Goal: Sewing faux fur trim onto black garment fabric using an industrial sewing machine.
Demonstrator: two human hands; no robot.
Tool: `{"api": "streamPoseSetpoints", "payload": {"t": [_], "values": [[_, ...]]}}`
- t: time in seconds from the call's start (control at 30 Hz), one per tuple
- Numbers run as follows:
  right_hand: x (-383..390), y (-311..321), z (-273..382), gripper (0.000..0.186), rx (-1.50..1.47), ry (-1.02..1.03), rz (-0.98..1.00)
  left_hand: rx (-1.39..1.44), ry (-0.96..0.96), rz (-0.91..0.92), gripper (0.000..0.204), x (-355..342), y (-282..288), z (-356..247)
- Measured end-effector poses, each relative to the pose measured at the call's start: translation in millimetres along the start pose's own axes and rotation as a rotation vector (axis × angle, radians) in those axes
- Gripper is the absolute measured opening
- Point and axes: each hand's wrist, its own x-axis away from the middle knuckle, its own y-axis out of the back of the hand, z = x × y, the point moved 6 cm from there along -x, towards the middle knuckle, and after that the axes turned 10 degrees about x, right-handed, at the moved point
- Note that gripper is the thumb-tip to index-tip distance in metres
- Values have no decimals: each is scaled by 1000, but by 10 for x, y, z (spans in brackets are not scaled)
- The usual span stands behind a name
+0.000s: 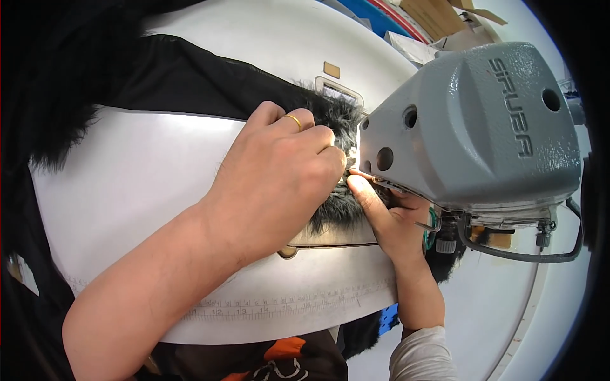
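Black fur trim [340, 213] lies under the head of a grey sewing machine [470, 127], joined to or lying against a strip of smooth black fabric [190, 79] that runs off to the left. My left hand [286, 159], with a gold ring, is closed on the fur just left of the needle area, its fingertips curled under and partly hidden. From the lower right, my right hand [394, 216] reaches in beside the machine head. Its thumb presses on the fur near the needle, while its other fingers are mostly hidden beneath the machine. The needle itself is hidden.
The white sewing table [146, 165] has a ruler scale [254, 310] along its near edge. A cable [527, 257] loops below the machine head. More black fur [57, 82] heaps at the far left. Cardboard boxes [432, 22] stand at the back right.
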Motion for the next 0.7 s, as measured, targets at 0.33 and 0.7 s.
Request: {"api": "streamPoseSetpoints", "payload": {"t": [0.33,0.7], "values": [[-78,-100,18,15,-152,132,-61,-30,-38,-16,16,1,8,-13],[282,164,-386,16,-242,-46,51,12,-191,124,33,50,203,-268]]}}
